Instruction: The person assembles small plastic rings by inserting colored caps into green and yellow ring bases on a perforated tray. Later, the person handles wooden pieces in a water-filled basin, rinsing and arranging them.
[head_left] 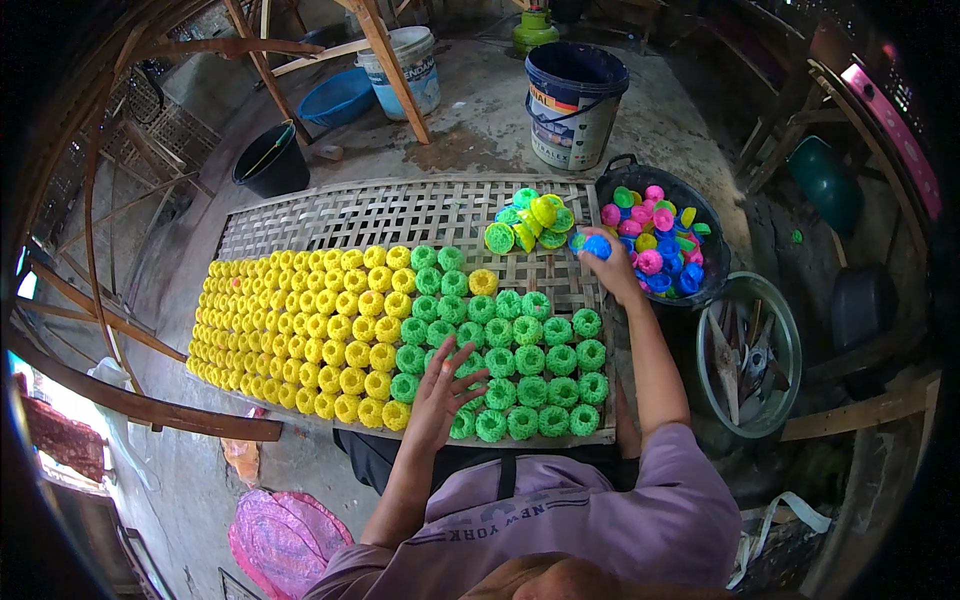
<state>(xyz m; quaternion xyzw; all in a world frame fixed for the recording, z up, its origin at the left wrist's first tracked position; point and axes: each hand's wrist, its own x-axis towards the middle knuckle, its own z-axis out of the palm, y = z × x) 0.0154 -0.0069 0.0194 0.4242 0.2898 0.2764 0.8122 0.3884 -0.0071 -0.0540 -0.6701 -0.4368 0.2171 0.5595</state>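
Note:
My left hand [440, 395] hovers over the green ring-shaped noodle-textured pieces [527, 358], fingers apart and holding nothing. On the same woven bamboo rack [300, 218], yellow pieces [300, 330] of that shape stand in close rows to the left. Near the rack's far right corner, my right hand [614, 272] is closed on a small blue plastic cup [597, 246]. Just left of it lies a heap of small cups [530, 220], yellow and green, some with green strands inside. The fingers partly hide what my right hand grips.
A black basin [718, 215] of colourful small cups stands beside the rack's right end. Nearer me, a pale green tub [790, 385] holds several tools or pieces. Beyond the rack are a paint bucket [570, 125], a black bucket [275, 170] and a blue basin [338, 98]. Wooden poles stand left.

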